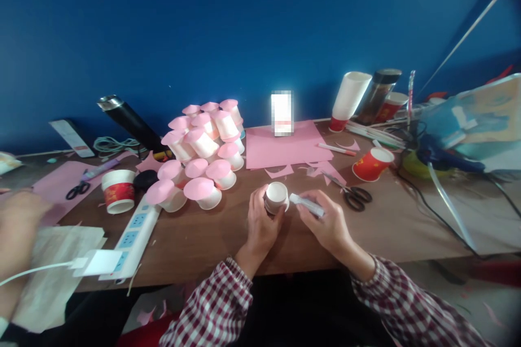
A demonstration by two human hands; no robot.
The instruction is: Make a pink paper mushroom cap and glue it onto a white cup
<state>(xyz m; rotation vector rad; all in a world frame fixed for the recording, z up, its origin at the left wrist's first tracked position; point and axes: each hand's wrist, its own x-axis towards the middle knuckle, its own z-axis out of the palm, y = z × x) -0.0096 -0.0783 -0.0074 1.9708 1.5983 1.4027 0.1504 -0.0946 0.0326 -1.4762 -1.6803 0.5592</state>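
A small white cup is held at the lower centre of the frame, just above the near edge of the wooden table, its open mouth turned towards the camera. It is grasped about its body by the left hand, the fingers being curled round it. A white glue stick is gripped in the right hand, its tip set just beside the cup's rim; whether tip and rim touch cannot be told. Any lettering on the stick is too blurred to be read. A pile of pink-capped cups is noted left of centre, stacked against the blue wall. Pink paper is laid flat behind the hands, with cut scraps at its near edge. Black-handled scissors are seen to the right of the right hand, and a red paper cup lies tipped beyond them; yellow marks on it cannot be read. A second red-banded cup stands upright at the left, its print illegible. A white power strip with blue sockets is noted at lower left. Another person's hand is seen, blurred, at the far left edge. No brand or writing is legible anywhere in the view.
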